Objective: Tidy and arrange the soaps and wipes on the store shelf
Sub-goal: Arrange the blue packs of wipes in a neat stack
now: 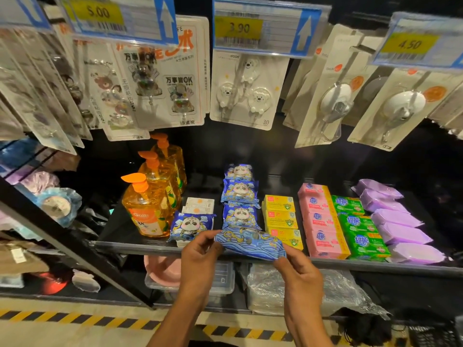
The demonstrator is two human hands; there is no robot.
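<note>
A blue wipes pack [249, 243] with a wave pattern hovers at the shelf's front edge. My left hand [200, 256] pinches its left end and my right hand [298, 274] pinches its right end. Behind it a row of blue panda wipes packs [241, 194] runs to the back. Another panda pack [191, 226] leans on small white soap boxes [200, 205]. To the right lie yellow soap boxes [280, 214], pink soap bars [322, 221], green soap bars [360, 226] and purple wipes packs [398, 221].
Three orange pump bottles [150, 204] stand at the shelf's left. The black shelf edge [140, 246] runs across. Hook packs [248, 88] and price tags [265, 28] hang above. Below are a pink basin [160, 271], clear bins and a hazard-striped floor [75, 316].
</note>
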